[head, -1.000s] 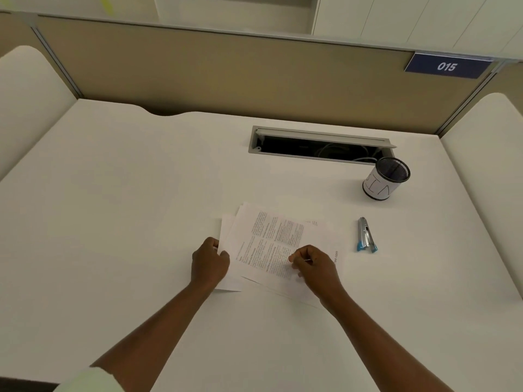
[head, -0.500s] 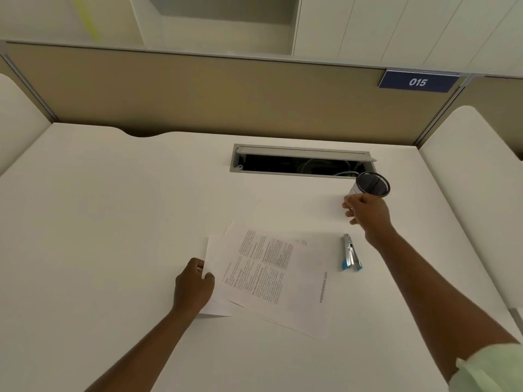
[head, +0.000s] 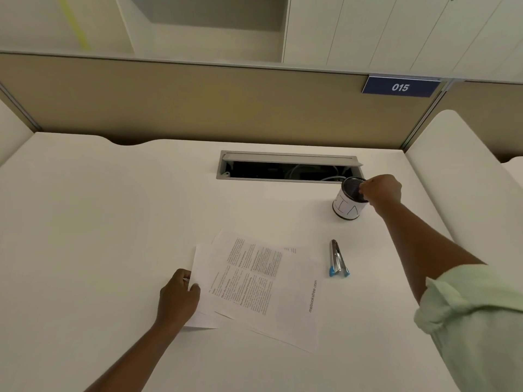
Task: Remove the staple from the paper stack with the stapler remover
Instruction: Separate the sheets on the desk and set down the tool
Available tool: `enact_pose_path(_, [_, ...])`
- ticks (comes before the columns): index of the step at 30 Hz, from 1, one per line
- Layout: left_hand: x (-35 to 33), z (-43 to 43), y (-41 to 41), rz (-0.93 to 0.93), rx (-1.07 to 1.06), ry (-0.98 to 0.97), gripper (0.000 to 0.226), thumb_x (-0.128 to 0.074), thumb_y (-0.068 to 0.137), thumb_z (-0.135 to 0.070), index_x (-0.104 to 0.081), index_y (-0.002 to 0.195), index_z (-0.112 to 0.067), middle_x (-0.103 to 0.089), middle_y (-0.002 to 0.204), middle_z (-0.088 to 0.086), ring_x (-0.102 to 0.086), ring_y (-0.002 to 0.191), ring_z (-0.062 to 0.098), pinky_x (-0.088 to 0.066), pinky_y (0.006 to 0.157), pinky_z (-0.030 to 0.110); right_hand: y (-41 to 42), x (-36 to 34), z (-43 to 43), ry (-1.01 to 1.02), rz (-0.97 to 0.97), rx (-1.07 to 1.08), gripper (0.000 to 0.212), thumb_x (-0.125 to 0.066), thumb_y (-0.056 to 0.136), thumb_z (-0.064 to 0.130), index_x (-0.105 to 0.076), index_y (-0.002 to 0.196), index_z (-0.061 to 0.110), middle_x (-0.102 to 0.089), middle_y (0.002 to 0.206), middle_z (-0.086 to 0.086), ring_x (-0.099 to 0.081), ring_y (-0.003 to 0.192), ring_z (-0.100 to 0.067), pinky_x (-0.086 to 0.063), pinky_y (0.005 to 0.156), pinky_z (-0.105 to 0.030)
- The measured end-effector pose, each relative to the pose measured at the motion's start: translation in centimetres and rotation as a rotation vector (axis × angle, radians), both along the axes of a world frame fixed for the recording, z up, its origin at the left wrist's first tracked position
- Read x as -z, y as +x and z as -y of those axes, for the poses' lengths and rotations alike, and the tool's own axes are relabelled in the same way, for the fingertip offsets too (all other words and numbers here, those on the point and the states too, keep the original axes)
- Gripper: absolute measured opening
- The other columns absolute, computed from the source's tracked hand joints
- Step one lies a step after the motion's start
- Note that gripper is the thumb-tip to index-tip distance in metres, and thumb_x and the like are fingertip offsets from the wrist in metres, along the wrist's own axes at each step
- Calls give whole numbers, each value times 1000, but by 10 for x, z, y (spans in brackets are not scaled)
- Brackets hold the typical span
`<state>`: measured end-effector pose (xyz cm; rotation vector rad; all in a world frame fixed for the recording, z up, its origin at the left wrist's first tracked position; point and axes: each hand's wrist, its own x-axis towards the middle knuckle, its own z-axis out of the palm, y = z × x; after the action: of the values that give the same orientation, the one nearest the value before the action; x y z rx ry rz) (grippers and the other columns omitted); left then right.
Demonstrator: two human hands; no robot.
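Observation:
The paper stack (head: 254,281) lies fanned out on the white desk (head: 99,236), its printed top sheet turned at an angle. My left hand (head: 178,298) grips the stack's left edge, thumb on top of the sheets. The stapler remover (head: 337,260), silver with blue tips, lies untouched on the desk just right of the papers. My right hand (head: 382,190) is stretched out to the far right, its fingertips pinched together over the mouth of a black mesh cup (head: 346,207) with a white label. Anything tiny between those fingers is too small to see.
An open grey cable slot (head: 285,166) is set into the desk behind the cup. A tan partition (head: 198,103) with a blue "015" sign (head: 400,86) closes off the back. White side panels stand at the left and right.
My right hand left the papers, passed the stapler remover and reached the top of the mesh cup. My left hand stayed on the stack's edge. The view tilted upward.

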<state>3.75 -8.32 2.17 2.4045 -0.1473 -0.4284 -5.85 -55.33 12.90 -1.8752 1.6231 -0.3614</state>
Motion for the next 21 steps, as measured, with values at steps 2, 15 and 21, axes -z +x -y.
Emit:
enact_pose_path(2, [-1,0,-1,2,-4,3,10,-62,89,-9,-60,98,-13,-59,74,-2,-55,74,22,-38,68,31,2,-1,1,13,-23,9,23,-65,85,12,-71,102,-1,-73,107,-22,-72,93,-36,-55,70,-32])
enact_pose_path(15, [-33,-3,21,59,99,-88,9,-61,92,-10,-64,88,-17,-65,79,2,-57,73,20,-41,62,24,8,-9,-93,-67,195,-637,42,-76,85,45,-70,118,21,-71,105,9,-67,89,-13,-48,80,-23])
enact_pose_path(21, [-100,-6,60,23,429,-138,14,-62,94,-13,-66,83,-20,-70,82,7,-56,70,14,-41,63,27,12,15,-160,235,123,-1008,95,-84,74,50,-37,152,25,-52,151,3,-51,134,-17,-44,112,-43])
